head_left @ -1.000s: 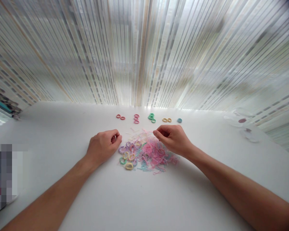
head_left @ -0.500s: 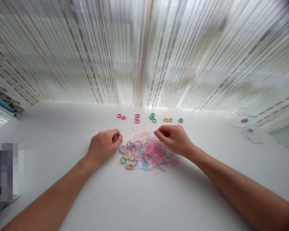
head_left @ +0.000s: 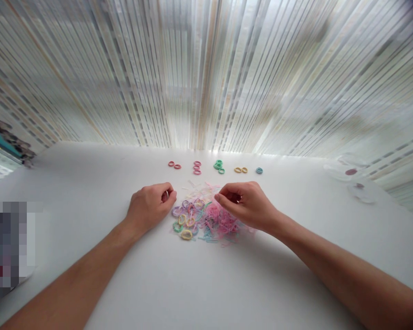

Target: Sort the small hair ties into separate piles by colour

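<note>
A loose pile of small elastic hair bands, mostly pink with some pale blue and white, lies on the white table. Thicker purple, yellow and green hair ties sit at its left side. My left hand rests on the table just left of the pile, its fingers curled closed; whatever may be inside is hidden. Over the pile's upper right part is my right hand, thumb and fingers bent together in a pinch. Anything between those fingertips is too small to make out.
Behind the pile runs a row of hair ties: red, pink, green, yellow and blue. Clear round lids or containers stand far right. A striped curtain hangs at the table's back edge.
My right hand has moved slightly left and down over the pile. My left hand stays in nearly the same place. The row of hair ties looks the same.
</note>
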`<state>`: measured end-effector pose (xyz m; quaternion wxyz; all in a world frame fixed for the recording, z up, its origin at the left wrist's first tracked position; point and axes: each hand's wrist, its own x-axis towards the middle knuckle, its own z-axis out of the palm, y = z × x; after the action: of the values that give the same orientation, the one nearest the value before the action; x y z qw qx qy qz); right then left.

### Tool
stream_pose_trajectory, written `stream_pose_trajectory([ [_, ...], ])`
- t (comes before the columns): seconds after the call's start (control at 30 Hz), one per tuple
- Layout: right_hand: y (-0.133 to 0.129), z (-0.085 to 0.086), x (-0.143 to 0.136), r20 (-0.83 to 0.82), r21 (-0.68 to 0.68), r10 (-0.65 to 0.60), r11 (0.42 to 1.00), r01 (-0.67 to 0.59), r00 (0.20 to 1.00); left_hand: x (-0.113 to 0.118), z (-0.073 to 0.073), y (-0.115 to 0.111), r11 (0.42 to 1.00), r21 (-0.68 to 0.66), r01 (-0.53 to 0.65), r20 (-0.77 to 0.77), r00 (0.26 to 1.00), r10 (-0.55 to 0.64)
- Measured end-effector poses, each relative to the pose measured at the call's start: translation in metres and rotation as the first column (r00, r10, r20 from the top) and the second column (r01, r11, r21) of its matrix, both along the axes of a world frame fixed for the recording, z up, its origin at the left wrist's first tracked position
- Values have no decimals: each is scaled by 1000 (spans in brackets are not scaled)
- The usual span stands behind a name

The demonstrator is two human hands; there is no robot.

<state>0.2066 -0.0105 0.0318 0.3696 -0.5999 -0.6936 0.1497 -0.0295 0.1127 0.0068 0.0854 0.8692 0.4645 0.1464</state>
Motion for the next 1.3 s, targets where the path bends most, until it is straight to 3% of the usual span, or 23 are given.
stream_pose_trajectory([
  [0.17,-15,7,-24,39,-38,242,970,-240,970,-1,-2,-1,1000,14,6,7,1000,-6],
  [0.37,-19,-10,-39,174,-45,383,923,-382,907,0,-2,-2,1000,29,9,4,1000,-9],
  [0.53,-17,-19,-40,260,-19,349,934,-357,900,0,-1,-2,1000,23,7,-8,1000,-7],
  [0.97,-16,-23,-45,352,7,296,948,-319,888,1,-2,-2,1000,25,5,9,1000,-5],
  [1.3,-16,-20,-48,408,-48,327,940,-337,852,0,-3,-2,1000,25,15,26,1000,-16],
])
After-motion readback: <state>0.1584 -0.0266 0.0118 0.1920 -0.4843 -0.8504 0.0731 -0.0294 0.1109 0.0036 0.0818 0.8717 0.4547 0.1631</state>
